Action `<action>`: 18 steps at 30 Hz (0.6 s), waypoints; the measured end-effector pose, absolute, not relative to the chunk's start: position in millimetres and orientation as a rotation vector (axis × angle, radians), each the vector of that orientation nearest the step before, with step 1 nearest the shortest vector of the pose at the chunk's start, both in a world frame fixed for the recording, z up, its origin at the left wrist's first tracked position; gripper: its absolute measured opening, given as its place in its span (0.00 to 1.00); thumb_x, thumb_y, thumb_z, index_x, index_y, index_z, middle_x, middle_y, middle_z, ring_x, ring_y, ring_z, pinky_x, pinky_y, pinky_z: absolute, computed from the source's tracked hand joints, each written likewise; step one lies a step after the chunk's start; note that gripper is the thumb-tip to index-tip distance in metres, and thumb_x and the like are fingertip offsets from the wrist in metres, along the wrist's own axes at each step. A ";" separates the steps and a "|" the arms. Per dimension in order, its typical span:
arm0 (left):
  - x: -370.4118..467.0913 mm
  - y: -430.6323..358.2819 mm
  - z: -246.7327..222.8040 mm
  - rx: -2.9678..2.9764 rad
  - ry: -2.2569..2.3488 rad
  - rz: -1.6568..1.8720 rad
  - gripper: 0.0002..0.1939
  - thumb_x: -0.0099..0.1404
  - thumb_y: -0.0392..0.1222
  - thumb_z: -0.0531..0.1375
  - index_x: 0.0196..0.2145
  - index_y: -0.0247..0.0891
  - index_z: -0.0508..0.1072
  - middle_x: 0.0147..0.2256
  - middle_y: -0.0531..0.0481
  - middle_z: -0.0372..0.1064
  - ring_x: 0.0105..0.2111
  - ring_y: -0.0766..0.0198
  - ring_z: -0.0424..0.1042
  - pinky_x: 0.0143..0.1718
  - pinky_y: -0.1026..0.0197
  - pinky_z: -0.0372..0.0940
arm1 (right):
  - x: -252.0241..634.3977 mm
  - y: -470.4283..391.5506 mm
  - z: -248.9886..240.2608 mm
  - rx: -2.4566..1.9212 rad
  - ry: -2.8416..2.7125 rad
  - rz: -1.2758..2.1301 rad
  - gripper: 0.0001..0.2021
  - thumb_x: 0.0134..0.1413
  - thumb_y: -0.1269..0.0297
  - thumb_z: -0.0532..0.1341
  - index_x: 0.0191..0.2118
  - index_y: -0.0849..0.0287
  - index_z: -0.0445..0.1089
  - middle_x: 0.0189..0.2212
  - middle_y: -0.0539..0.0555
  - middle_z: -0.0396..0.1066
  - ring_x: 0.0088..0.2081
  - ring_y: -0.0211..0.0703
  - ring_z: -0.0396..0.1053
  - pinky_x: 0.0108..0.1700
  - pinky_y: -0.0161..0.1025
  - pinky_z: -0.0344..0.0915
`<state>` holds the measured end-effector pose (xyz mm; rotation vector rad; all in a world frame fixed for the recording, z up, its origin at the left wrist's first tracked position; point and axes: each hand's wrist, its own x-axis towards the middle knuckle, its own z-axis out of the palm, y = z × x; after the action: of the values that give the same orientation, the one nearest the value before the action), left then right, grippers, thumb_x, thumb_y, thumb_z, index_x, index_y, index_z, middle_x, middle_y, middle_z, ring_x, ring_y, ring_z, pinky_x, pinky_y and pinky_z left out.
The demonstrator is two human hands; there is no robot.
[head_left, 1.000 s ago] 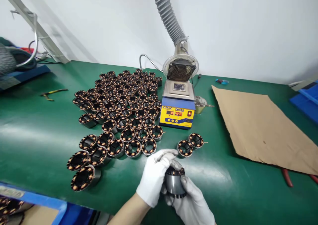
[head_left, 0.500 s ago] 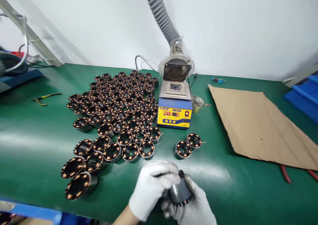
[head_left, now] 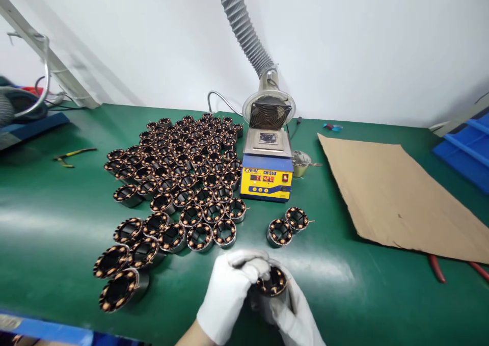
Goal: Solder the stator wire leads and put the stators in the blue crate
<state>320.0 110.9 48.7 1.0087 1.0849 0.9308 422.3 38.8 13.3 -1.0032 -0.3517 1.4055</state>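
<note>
Between my two white-gloved hands, low in the middle of the view, is a motor stator with a grey metal shell and copper windings round its rim. My right hand wraps its right side and holds it, winding end tilted up toward me. My left hand has its fingers bent and closed on the left edge of the rim; whether a wire is pinched there I cannot tell. Just beyond my hands, two more stators stand side by side on the green table. A thin wire end sticks out from the farther one.
Many stators crowd the table's left half. A blue-and-yellow solder pot stands at the centre back beneath a fume hose, a small tin beside it. Cardboard lies right; cutters lie left.
The stator has turned in my hands: its smooth side faced me before, and now its open winding end faces up. My left fingers have moved to the rim.
</note>
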 end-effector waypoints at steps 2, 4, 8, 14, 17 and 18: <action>312.1 114.5 42.3 0.921 1.083 1.030 0.08 0.51 0.44 0.64 0.29 0.38 0.77 0.25 0.50 0.73 0.28 0.59 0.72 0.32 0.66 0.67 | 420.3 33.2 5.3 -1.205 -0.421 1.242 0.31 0.32 0.52 0.72 0.46 0.55 0.68 0.40 0.57 0.75 0.36 0.48 0.74 0.33 0.38 0.71; 307.1 115.1 34.0 0.909 1.022 1.021 0.18 0.53 0.47 0.66 0.40 0.38 0.75 0.35 0.47 0.75 0.38 0.56 0.73 0.41 0.64 0.67 | 419.1 28.0 -6.4 -1.336 -0.516 1.045 0.26 0.35 0.58 0.71 0.45 0.53 0.67 0.39 0.56 0.75 0.34 0.46 0.74 0.32 0.36 0.71; 320.9 105.9 21.6 1.124 0.884 0.704 0.18 0.54 0.42 0.64 0.43 0.36 0.74 0.42 0.45 0.73 0.44 0.52 0.71 0.46 0.59 0.64 | 419.3 26.2 -28.0 -1.470 -0.939 0.612 0.17 0.38 0.64 0.67 0.38 0.53 0.67 0.43 0.57 0.73 0.44 0.52 0.72 0.44 0.43 0.70; 333.1 106.0 24.0 0.598 0.932 0.981 0.21 0.47 0.52 0.70 0.34 0.35 0.76 0.25 0.46 0.73 0.31 0.55 0.73 0.36 0.60 0.67 | 425.1 29.8 -35.9 -1.615 -1.466 0.190 0.16 0.41 0.60 0.67 0.38 0.53 0.64 0.40 0.57 0.74 0.42 0.54 0.73 0.41 0.46 0.71; 312.2 109.4 33.8 0.638 1.031 1.094 0.22 0.49 0.50 0.70 0.40 0.38 0.75 0.33 0.47 0.75 0.39 0.55 0.72 0.45 0.60 0.65 | 421.0 27.1 -38.9 -1.714 -1.329 0.210 0.15 0.42 0.56 0.66 0.34 0.52 0.62 0.41 0.57 0.74 0.43 0.56 0.72 0.41 0.49 0.70; 306.3 110.1 36.6 0.768 1.076 1.014 0.20 0.50 0.47 0.69 0.40 0.39 0.75 0.36 0.48 0.74 0.40 0.56 0.72 0.45 0.61 0.64 | 419.2 25.8 -40.0 -1.710 -1.282 0.259 0.15 0.42 0.56 0.66 0.35 0.52 0.62 0.42 0.57 0.73 0.43 0.56 0.72 0.41 0.49 0.70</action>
<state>306.3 110.1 36.6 0.7678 1.0757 1.0141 419.2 25.8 -40.0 -1.7104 -1.2817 0.2590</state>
